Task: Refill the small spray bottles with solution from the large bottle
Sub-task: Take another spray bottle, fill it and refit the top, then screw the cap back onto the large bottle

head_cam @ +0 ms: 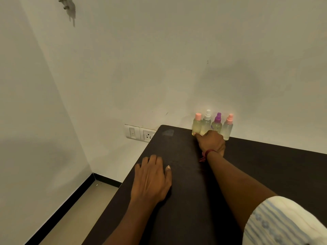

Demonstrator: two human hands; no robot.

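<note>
Small spray bottles (216, 125), four in a row, stand upright at the far edge of the dark table (265, 165), against the wall (159, 59). At the table's near side, a striped white sleeve (283, 221) covers the right upper arm. Farther in, the left hand (152, 179) rests palm-down on the tabletop near its left edge, fingers close together and thumb apart. Beyond it the right hand (211, 142), with a red thread (207, 153) at the wrist, is at the foot of the row. Its fingers curl over the two middle bottles' lower parts, and I cannot tell whether they clamp one. The caps are pink, white, purple and pink, and the liquid looks pale yellowish. Past the table's far left corner, a switch-and-socket plate (140, 134) sits on the wall.
</note>
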